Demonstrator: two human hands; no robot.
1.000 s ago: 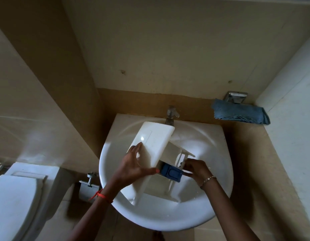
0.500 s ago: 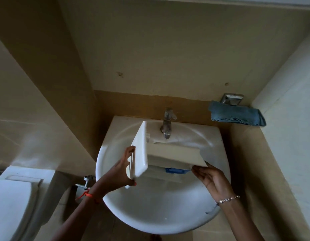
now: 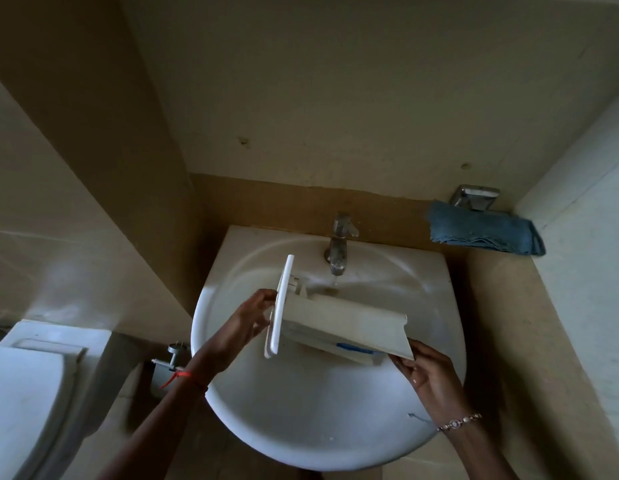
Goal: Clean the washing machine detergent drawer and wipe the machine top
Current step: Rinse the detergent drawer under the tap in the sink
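Observation:
The white detergent drawer [image 3: 339,318] hangs sideways over the white sink [image 3: 301,417], its front panel at the left and a blue insert showing underneath. My left hand [image 3: 247,325] grips the front panel at its left edge. My right hand [image 3: 429,374] holds the drawer's rear end from below, fingers under it. The drawer's open side faces the tap [image 3: 339,247], and a thin stream of water falls from the tap just behind the drawer.
A folded blue cloth [image 3: 485,232] lies on the ledge at the back right, beside a metal holder [image 3: 474,197]. A white toilet [image 3: 27,386] stands at the left. Beige walls close in on both sides.
The drawer has turned from face-up to lying on its side, with its far end lifted toward the tap. My right hand moved from the blue insert to the drawer's rear end.

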